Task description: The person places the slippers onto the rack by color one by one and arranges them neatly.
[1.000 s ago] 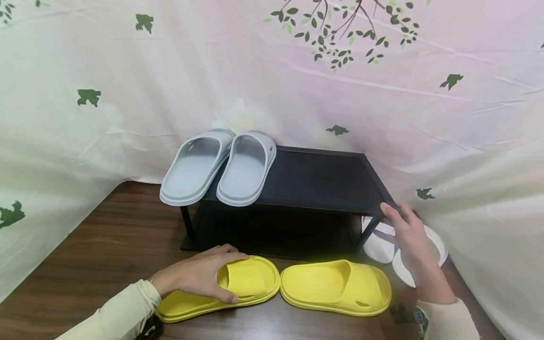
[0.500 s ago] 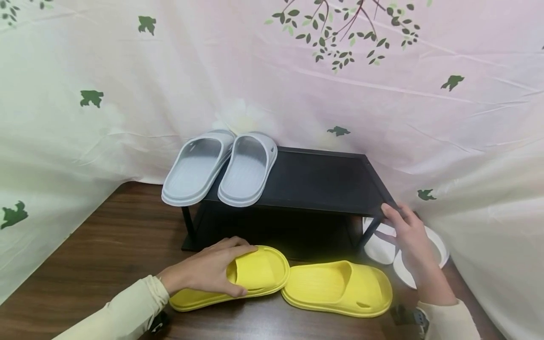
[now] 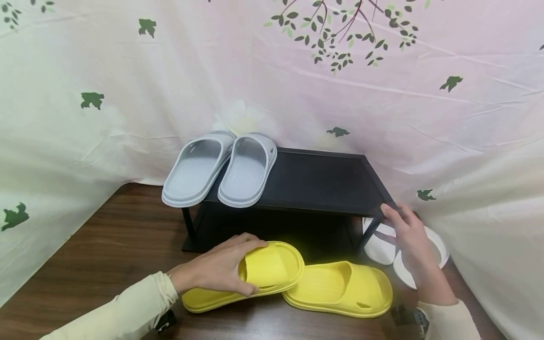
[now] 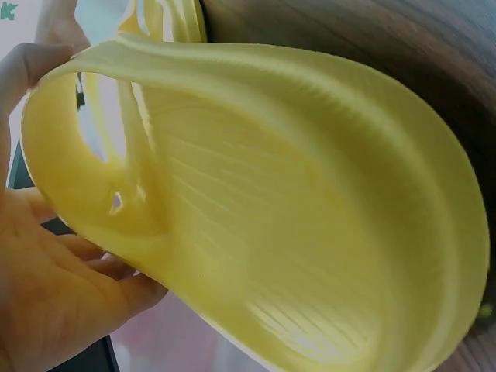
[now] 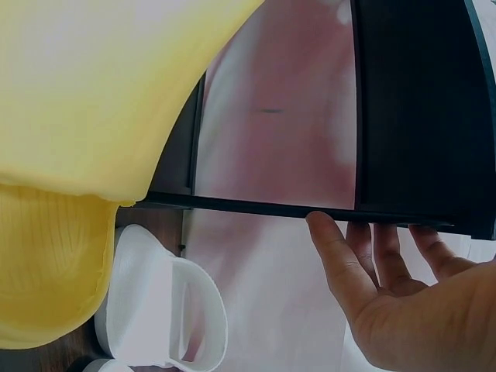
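My left hand [image 3: 223, 267] grips a yellow slipper [image 3: 272, 269] across its strap, thumb on the near side and fingers on the far side. The slipper's toe overlaps the heel of a second yellow slipper [image 3: 361, 293], which lies on the wooden surface. In the left wrist view the held slipper [image 4: 256, 178] is tilted, its insole facing the camera. My right hand [image 3: 414, 243] holds the near right corner of a black shoe rack [image 3: 327, 182]. The right wrist view has its thumb over a thin bar of the rack and the other fingertips against the edge.
Two grey slippers [image 3: 246, 170] stand side by side on the left of the rack's top shelf. White slippers [image 3: 379, 245] lie right of the rack, partly behind my right hand. A printed curtain [image 3: 170, 85] rises behind and at both sides. The brown wooden surface [image 3: 106, 264] extends left.
My left hand has carried the yellow slipper to the right and slightly away from me, so its toe now overlaps the other yellow slipper. The right hand stays at the rack corner.
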### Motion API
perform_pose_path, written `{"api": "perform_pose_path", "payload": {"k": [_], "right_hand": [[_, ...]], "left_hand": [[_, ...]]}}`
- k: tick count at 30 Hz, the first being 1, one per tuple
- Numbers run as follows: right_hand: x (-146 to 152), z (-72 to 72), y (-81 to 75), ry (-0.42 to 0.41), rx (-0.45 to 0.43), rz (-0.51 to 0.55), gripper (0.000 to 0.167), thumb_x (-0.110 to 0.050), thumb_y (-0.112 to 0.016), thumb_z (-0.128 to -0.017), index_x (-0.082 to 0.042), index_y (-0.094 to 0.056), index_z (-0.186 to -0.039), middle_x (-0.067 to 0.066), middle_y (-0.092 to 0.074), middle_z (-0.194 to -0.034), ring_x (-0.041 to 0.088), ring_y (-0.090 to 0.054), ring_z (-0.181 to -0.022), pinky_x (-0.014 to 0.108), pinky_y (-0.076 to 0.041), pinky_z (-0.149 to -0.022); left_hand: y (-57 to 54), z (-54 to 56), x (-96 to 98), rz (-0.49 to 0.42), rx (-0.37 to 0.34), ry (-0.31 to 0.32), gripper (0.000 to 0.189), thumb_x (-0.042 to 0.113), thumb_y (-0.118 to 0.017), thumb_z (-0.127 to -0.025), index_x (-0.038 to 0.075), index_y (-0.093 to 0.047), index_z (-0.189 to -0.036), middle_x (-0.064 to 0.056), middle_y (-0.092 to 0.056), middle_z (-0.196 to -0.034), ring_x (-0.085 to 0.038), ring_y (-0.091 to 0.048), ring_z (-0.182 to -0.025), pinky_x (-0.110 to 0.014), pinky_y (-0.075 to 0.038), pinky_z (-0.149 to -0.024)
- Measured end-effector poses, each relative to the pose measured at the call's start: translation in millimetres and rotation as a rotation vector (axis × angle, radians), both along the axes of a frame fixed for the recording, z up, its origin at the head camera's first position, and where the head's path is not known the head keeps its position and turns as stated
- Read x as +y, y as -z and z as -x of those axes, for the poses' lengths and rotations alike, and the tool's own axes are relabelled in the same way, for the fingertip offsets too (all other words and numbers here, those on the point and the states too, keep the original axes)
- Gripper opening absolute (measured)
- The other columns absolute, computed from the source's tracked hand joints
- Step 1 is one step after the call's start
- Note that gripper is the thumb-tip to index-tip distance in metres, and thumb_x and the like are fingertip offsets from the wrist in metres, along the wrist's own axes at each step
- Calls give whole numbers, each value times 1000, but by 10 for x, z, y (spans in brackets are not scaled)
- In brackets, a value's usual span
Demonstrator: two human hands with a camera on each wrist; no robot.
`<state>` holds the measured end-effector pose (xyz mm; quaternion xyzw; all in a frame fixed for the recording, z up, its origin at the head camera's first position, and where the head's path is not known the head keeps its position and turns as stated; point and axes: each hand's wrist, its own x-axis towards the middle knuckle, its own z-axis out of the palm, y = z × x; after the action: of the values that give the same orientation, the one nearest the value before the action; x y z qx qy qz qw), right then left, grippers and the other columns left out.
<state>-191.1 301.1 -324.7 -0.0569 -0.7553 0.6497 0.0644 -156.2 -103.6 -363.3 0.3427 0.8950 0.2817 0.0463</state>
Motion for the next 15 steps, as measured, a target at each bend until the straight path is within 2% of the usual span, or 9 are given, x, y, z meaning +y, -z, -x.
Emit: {"api": "perform_pose_path", "payload": {"k": [7, 15], "right_hand": [[0, -5, 14, -1, -23, -38, 42, -40, -60, -103, -14, -47, -133, 6, -41, -134, 1, -56, -99, 24, -58, -77], [-1, 9, 0, 5, -32, -39, 35, -41, -60, -102, -18, -50, -127, 6, -43, -133, 9, -55, -106, 24, -58, -77]], "left_hand": [[-81, -31, 102, -43, 2, -2, 86, 46, -82, -73, 17, -52, -148, 7, -51, -136, -11, -51, -116, -36, -49, -92], [-217, -54, 181, -48, 36, 5, 86, 47, -83, -73, 16, -53, -147, 6, -53, -134, -10, -51, -115, -35, -49, -94]]}}
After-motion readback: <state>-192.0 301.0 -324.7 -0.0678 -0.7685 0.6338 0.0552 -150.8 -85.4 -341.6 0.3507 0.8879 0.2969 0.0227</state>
